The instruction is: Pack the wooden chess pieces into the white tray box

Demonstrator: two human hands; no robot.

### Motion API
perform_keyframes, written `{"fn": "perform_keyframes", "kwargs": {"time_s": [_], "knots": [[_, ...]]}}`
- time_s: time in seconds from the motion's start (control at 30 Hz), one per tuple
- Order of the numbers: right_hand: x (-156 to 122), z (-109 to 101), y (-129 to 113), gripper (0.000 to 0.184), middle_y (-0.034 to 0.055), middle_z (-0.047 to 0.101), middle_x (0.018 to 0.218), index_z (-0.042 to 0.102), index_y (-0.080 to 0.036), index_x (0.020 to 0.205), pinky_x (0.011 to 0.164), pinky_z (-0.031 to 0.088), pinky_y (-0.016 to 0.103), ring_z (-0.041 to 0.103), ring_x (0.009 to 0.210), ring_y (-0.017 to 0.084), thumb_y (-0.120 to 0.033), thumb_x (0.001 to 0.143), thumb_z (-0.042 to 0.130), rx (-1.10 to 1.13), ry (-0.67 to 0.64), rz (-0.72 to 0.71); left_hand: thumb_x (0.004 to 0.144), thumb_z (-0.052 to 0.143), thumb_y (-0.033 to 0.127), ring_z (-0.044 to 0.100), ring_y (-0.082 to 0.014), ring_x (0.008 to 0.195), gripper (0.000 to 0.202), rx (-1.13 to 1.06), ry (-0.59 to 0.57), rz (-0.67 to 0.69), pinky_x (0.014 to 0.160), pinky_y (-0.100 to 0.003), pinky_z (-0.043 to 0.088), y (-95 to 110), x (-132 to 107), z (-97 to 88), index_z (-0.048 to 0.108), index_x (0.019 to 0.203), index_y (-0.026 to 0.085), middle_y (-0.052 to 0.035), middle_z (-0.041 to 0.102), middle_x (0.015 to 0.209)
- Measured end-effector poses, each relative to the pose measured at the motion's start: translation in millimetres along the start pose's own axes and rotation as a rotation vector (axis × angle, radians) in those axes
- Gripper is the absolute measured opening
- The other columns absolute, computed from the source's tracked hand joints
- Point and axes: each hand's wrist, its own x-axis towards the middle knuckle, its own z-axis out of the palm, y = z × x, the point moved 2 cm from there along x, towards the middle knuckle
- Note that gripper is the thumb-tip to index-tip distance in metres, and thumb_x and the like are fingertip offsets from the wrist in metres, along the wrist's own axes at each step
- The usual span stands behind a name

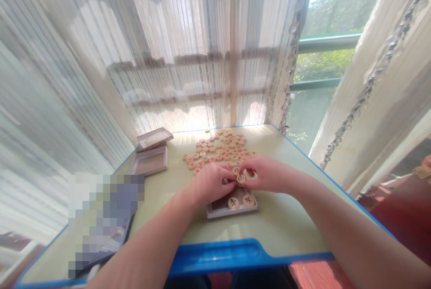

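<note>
My left hand (pixel 215 182) and my right hand (pixel 264 173) meet over a shallow open box (pixel 215 213). Their fingertips close from both sides on a round wooden xiangqi piece (pixel 241 179) with a black character. Another black-marked piece (pixel 236 171) shows just behind it, between the hands. In the near part of the box, two more black-marked pieces, a left one (pixel 233 203) and a right one (pixel 248 200), lie flat. My hands hide much of the box's far part. Whether the held piece rests on another one, I cannot tell.
Beyond my hands, many loose xiangqi pieces (pixel 211 149) with red or black characters spread over the table (pixel 283 230). An open box half (pixel 150 162) and a second one (pixel 155 138) lie at the left. A blurred-out dark flat object (pixel 129 228) is nearer me. Curtains (pixel 202 77) hang behind.
</note>
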Motion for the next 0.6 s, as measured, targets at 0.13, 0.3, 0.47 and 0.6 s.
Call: {"fn": "perform_keyframes", "kwargs": {"time_s": [0.13,0.3,0.47,0.6], "knots": [[0.1,0.9,0.7,0.017,-0.0007,0.063,0.071,0.070,-0.024,0.083,0.056,0.034,0.024,0.052,0.064,0.013,-0.032,0.072,0.061,0.000,0.013,-0.003,0.076,0.058,0.018,0.061,-0.0115,0.069,0.019,-0.023,0.000,0.010,0.065,-0.022,0.044,-1.1,1.5,1.8,0.076,0.078,0.024,-0.0001,0.069,0.079],[-1.0,-0.7,-1.8,0.014,-0.0009,0.062,0.070,0.069,-0.023,0.081,0.054,0.033,0.023,0.051,0.062,0.013,-0.030,0.071,0.061,0.004,0.014,0.014,0.075,0.058,0.016,0.061,-0.0126,0.071,0.021,-0.045,-0.023,-0.030,0.067,-0.022,0.045,-3.0,2.5,3.2,0.076,0.081,0.024,-0.0004,0.069,0.079],[-1.9,-1.3,-0.4,0.019,-0.0019,0.059,0.067,0.067,-0.023,0.086,0.052,0.032,0.023,0.049,0.059,0.012,-0.032,0.070,0.062,0.004,0.011,0.054,0.075,0.057,0.016,0.062,-0.0129,0.072,0.021,-0.044,-0.024,-0.050,0.068,-0.022,0.045,-1.6,3.0,2.9,0.077,0.081,0.024,-0.0009,0.070,0.079],[-1.6,-1.4,0.7,0.013,-0.0023,0.058,0.066,0.066,-0.023,0.078,0.052,0.032,0.023,0.048,0.059,0.011,-0.032,0.071,0.061,-0.009,0.004,0.049,0.074,0.057,0.017,0.060,-0.0128,0.067,0.020,-0.001,0.004,-0.093,0.063,-0.023,0.042,-0.3,2.9,1.5,0.076,0.075,0.022,-0.0012,0.069,0.074]]}}
